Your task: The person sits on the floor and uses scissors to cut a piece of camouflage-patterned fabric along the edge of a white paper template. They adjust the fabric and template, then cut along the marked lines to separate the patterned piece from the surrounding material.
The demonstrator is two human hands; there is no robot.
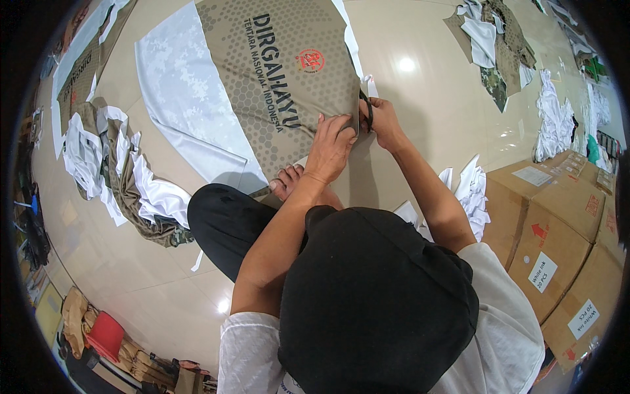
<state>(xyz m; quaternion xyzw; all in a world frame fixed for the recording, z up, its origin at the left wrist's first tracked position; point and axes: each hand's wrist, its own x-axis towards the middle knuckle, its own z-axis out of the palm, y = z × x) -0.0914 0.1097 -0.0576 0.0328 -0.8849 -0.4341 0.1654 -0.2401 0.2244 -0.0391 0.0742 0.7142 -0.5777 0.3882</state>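
Observation:
A brown printed fabric panel (262,79) with a grey hexagon pattern, dark lettering and a small red emblem lies spread on the floor. It has a pale patterned area (180,85) on its left and a narrow white border (349,41) along the right. My left hand (328,148) grips the panel's right edge with bent fingers; the fingertips are partly hidden. Just right of that edge, my right hand (384,123) is closed around black-handled scissors (367,110). Their blades are mostly hidden at the cloth's edge.
Crumpled fabric pieces (154,187) lie to the left, with another brown heap (499,39) at far right. White scraps (472,194) sit beside stacked cardboard boxes (551,230) on the right. My bare foot (287,180) touches the panel's near edge. A red object (105,336) stands lower left.

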